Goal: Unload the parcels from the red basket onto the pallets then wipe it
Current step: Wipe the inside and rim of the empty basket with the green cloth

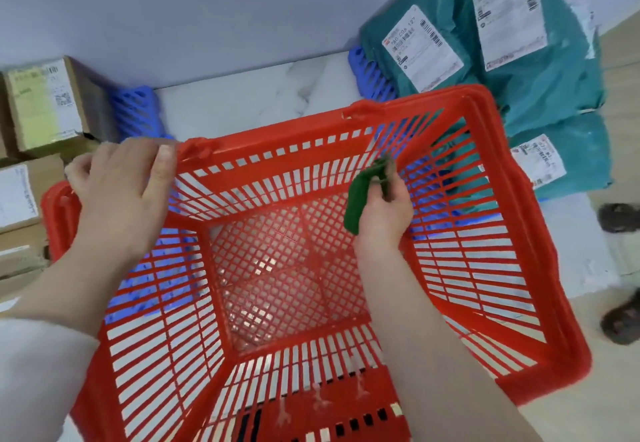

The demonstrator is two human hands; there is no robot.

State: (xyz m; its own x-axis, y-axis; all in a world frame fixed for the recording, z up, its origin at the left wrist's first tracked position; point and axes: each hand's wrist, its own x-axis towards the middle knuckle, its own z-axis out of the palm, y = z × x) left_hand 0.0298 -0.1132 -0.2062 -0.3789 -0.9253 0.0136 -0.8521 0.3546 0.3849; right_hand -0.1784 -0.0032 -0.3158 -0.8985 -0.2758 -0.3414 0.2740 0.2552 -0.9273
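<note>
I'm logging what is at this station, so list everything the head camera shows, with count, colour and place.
basket: one, red, centre, no parcels inside
cloth: one, green, inside the basket against its far right wall
bagged parcels: three with labels showing, teal, upper right on a pallet
cardboard boxes: at least three, brown, stacked at the left edge
pallets: two partly visible, blue, one beside the boxes, one under the bagged parcels
sandals: two, dark, right edge on the floor
floor: white marbled tile between the pallets, wood tone at far right
left hand: one, grips the basket's far left rim
right hand: one, holds the cloth inside the basket
</note>
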